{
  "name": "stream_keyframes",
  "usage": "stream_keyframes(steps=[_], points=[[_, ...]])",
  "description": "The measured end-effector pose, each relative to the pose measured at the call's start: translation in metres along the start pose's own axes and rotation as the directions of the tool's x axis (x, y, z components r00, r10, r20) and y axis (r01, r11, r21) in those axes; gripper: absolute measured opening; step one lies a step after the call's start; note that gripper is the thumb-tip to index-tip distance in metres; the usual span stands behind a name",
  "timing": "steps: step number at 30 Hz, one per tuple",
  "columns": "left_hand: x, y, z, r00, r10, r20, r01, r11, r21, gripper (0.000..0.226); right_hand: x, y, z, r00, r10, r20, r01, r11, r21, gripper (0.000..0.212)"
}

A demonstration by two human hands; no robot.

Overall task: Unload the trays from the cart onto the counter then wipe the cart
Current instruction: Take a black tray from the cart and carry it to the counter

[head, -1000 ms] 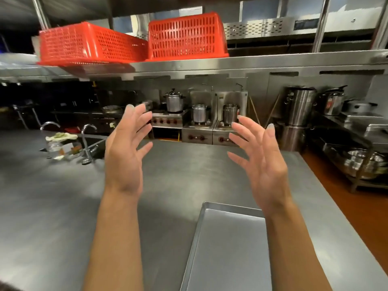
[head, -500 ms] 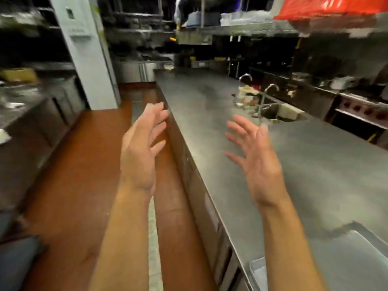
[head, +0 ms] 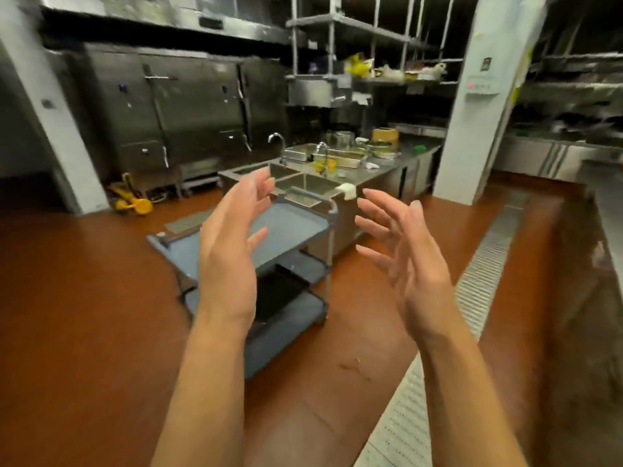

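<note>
A grey-blue cart (head: pixel 296 227) with several shelves stands on the red-brown floor in the middle of the view, next to a steel sink unit. A dark tray (head: pixel 279 291) lies on one of its lower shelves, partly hidden by my left arm. Its top shelf looks bare. My left hand (head: pixel 232 254) and my right hand (head: pixel 404 257) are raised in front of me, palms facing each other, fingers spread and holding nothing. Both hands are well short of the cart. A white cloth (head: pixel 349 190) lies on the sink unit's corner.
The steel sink unit (head: pixel 303 180) with taps and containers sits behind the cart. A white pillar (head: pixel 478 112) rises at the right, a floor drain grate (head: pixel 478 284) runs along the right. Tall steel cabinets (head: pixel 188 119) line the back. A yellow object (head: pixel 133 202) lies on the floor at left.
The view has swung away from the counter with the metal tray, past the aisle, round to the cart. Both hands stay raised and empty in front of me.
</note>
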State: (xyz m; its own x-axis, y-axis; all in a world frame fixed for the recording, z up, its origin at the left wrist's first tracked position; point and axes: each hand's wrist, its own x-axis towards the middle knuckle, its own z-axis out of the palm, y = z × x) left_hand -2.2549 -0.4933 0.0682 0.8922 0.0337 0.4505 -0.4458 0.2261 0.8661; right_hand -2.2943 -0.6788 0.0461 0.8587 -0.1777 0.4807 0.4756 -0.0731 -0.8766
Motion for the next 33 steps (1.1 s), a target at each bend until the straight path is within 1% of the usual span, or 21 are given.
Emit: stream_keyframes(steps=[2, 5, 7, 10, 14, 16, 18, 21, 22, 25, 27, 30, 31, 33], points=[[0.005, 0.009, -0.061, 0.994, 0.037, -0.105, -0.032, 0.998, 0.049, 0.065, 0.012, 0.008, 0.061, 0.994, 0.005, 0.109, -0.009, 0.999, 0.032, 0.083], [0.012, 0.023, -0.124, 0.981, 0.058, -0.187, -0.031, 0.989, 0.148, 0.052, 0.022, 0.013, 0.133, 0.978, -0.011, 0.21, -0.012, 0.994, 0.106, 0.091], [0.017, 0.035, -0.173, 0.963, 0.085, -0.254, -0.035, 0.981, 0.193, 0.054, 0.029, 0.016, 0.19, 0.957, -0.031, 0.288, -0.007, 0.992, 0.129, 0.092], [0.024, 0.039, -0.217, 0.95, 0.114, -0.291, -0.041, 0.968, 0.247, 0.062, 0.035, 0.02, 0.244, 0.93, -0.056, 0.363, -0.007, 0.986, 0.169, 0.094], [0.035, 0.037, -0.267, 0.936, 0.103, -0.336, -0.002, 0.958, 0.286, 0.059, 0.043, 0.031, 0.304, 0.908, -0.062, 0.414, -0.022, 0.98, 0.196, 0.102], [0.04, 0.032, -0.286, 0.932, 0.081, -0.352, 0.03, 0.953, 0.3, 0.059, 0.047, 0.039, 0.326, 0.899, -0.049, 0.435, -0.037, 0.981, 0.188, 0.106], [0.044, 0.023, -0.301, 0.928, 0.064, -0.368, 0.052, 0.953, 0.297, 0.061, 0.051, 0.052, 0.341, 0.891, -0.039, 0.453, -0.051, 0.982, 0.184, 0.103], [0.053, 0.003, -0.32, 0.914, 0.026, -0.404, 0.093, 0.958, 0.272, 0.073, 0.06, 0.075, 0.358, 0.882, 0.004, 0.47, -0.097, 0.98, 0.173, 0.1], [0.057, -0.004, -0.324, 0.911, 0.016, -0.412, 0.107, 0.956, 0.273, 0.073, 0.064, 0.083, 0.363, 0.877, 0.022, 0.481, -0.115, 0.979, 0.165, 0.103], [0.072, -0.029, -0.335, 0.901, -0.01, -0.434, 0.145, 0.95, 0.278, 0.062, 0.082, 0.109, 0.382, 0.86, 0.063, 0.507, -0.164, 0.974, 0.158, 0.108], [0.085, -0.043, -0.338, 0.896, -0.025, -0.443, 0.17, 0.941, 0.293, 0.061, 0.096, 0.125, 0.393, 0.85, 0.068, 0.522, -0.178, 0.97, 0.164, 0.102], [0.112, -0.06, -0.341, 0.887, -0.007, -0.461, 0.177, 0.928, 0.327, 0.059, 0.125, 0.148, 0.408, 0.833, 0.065, 0.55, -0.182, 0.97, 0.162, 0.08], [0.123, -0.065, -0.343, 0.883, -0.001, -0.469, 0.179, 0.925, 0.334, 0.059, 0.136, 0.155, 0.413, 0.824, 0.066, 0.562, -0.188, 0.969, 0.162, 0.078], [0.14, -0.072, -0.346, 0.875, 0.014, -0.485, 0.173, 0.924, 0.34, 0.059, 0.153, 0.166, 0.419, 0.81, 0.068, 0.582, -0.197, 0.967, 0.161, 0.081]])
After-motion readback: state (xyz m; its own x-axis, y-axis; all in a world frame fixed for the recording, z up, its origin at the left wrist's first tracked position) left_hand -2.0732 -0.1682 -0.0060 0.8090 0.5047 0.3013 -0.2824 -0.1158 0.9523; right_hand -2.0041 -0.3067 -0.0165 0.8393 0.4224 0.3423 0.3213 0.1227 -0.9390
